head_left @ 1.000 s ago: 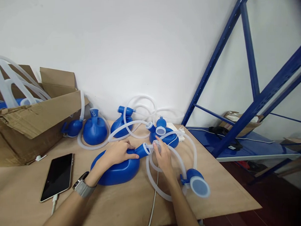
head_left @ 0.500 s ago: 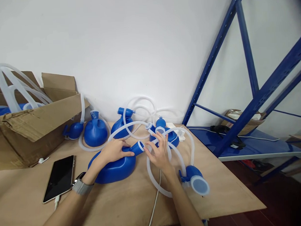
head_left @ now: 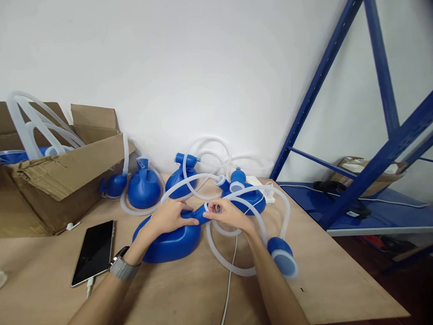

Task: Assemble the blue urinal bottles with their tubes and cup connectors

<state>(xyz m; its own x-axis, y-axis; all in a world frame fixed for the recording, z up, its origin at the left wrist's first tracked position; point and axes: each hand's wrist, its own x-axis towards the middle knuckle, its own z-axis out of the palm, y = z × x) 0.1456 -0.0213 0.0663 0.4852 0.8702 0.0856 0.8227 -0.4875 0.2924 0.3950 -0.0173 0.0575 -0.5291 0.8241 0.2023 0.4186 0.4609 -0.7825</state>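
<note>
A flat blue plastic bottle (head_left: 169, 242) lies on the wooden table (head_left: 192, 296) with its neck pointing right. My left hand (head_left: 170, 217), a watch on its wrist, is wrapped over the bottle's top near the neck. My right hand (head_left: 228, 213) pinches the end of a clear white tube (head_left: 223, 262) at the mouth of the neck. The tube loops across the table to a blue cup-shaped end piece (head_left: 283, 257) beside my right forearm.
Several more blue bottles with tubes (head_left: 144, 188) stand by the wall. An open cardboard box (head_left: 43, 183) with tubes sits at the left. A phone (head_left: 93, 252) on a cable lies front left. Blue metal shelving (head_left: 361, 143) rises at the right.
My right hand, open with fingers spread half a second ago, has closed on the tube end at the bottle's neck. The left hand has stayed on the bottle.
</note>
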